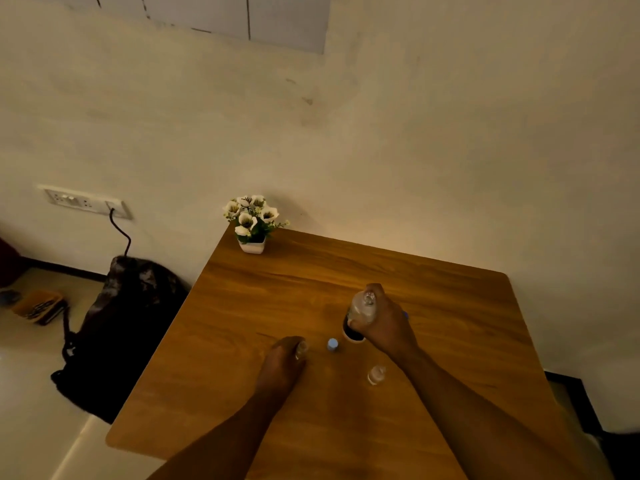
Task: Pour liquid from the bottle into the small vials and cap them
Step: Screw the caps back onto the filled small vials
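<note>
My right hand [384,323] grips a clear plastic bottle [362,308] with a dark label, standing on the wooden table [242,306]; its open neck points up and no cap is on it. My left hand [282,358] is closed around a small clear vial [302,348] resting on the table, left of the bottle. Between the hands stands a small vial with a pale blue cap [332,344]. Another small clear vial [375,374] stands nearer to me, below my right wrist. A bit of blue [405,315] shows behind my right hand; I cannot tell what it is.
A white pot of artificial flowers [252,221] sits at the table's far left corner, against the wall. A dark backpack [117,327] lies on the floor left of the table, under a wall socket with a cable plugged in.
</note>
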